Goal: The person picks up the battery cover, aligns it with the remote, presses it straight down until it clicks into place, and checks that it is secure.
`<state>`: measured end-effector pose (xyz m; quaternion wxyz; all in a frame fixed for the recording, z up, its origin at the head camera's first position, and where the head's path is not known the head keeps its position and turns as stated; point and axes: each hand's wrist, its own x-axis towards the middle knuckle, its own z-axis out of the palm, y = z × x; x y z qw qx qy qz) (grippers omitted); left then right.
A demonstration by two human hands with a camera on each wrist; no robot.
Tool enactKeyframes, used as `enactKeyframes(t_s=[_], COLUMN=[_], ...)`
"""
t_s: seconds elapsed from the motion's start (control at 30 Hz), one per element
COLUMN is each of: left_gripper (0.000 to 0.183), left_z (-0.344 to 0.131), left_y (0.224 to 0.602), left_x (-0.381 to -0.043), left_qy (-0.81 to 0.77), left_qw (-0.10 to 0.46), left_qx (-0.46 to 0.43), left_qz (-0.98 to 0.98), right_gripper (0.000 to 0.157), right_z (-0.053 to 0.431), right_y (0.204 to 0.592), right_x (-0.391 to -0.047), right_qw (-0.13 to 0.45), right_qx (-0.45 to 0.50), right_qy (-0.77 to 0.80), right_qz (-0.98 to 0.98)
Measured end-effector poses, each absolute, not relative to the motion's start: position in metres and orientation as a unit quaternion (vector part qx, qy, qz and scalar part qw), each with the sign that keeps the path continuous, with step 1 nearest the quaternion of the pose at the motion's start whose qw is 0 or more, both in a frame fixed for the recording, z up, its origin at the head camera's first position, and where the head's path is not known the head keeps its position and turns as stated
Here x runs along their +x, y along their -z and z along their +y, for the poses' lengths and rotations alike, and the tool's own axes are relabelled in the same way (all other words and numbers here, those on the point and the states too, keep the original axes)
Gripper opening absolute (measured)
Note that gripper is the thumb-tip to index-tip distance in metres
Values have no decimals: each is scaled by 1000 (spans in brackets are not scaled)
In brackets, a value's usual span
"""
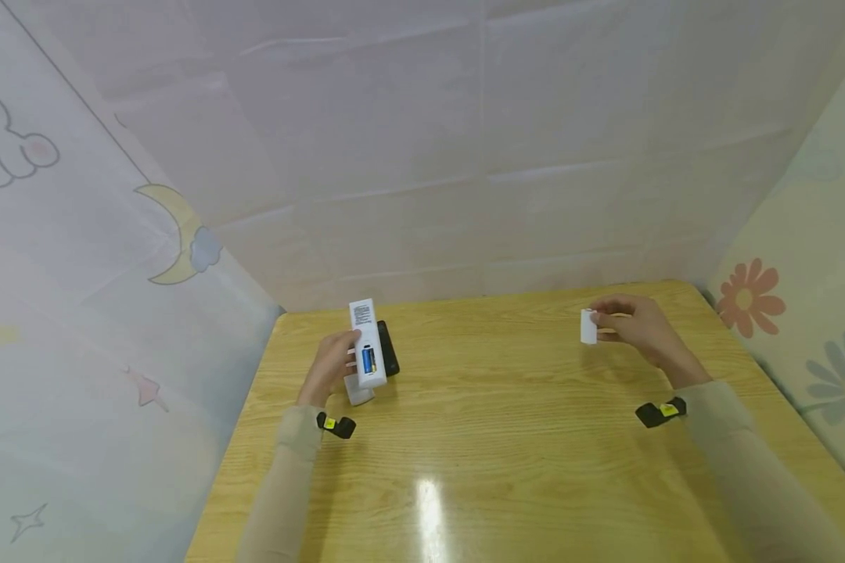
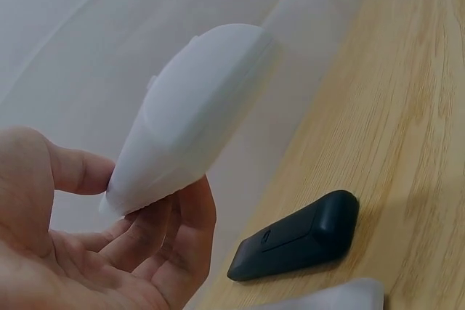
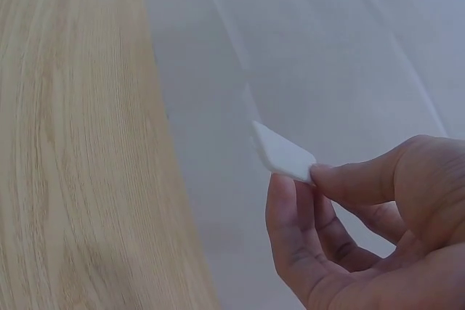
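On the left, above the table, my left hand [image 1: 329,366] grips a white remote control [image 1: 364,336] by its side, thumb along one edge and fingers beneath. Its back faces up in the head view, and blue batteries [image 1: 368,360] show in the uncovered compartment. The left wrist view catches the smooth rounded end of the remote [image 2: 192,107]. Far to the right, my right hand [image 1: 637,327] pinches a small white battery cover [image 1: 587,327] between thumb and fingers, held up over the table. The cover [image 3: 285,154] looks thin in the right wrist view.
A black remote control [image 1: 389,349] lies on the wooden table [image 1: 479,407] beside the held remote. Another white object [image 1: 358,392] lies partly hidden below it. Printed wall sheets [image 1: 394,195] stand behind the table and at both sides.
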<state>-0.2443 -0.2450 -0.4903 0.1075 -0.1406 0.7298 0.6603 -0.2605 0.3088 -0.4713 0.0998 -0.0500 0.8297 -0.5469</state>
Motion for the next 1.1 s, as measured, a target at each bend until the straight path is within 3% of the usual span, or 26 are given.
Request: enactKeyframes(t_s=[0.37, 1.1], left_gripper=[57, 54], left_z=[-239, -218], left_y=[490, 484], left_x=[-245, -253], left_qy=[-661, -675], left_qw=[107, 107], left_qx=[-137, -105], left_qz=[730, 722], right_gripper=[43, 44], right_z=[295, 275], right_y=[467, 458], right_x=[-257, -259], right_qw=[80, 100], right_qx=[-50, -58], right_qy=[549, 560], right_qz=[831, 820])
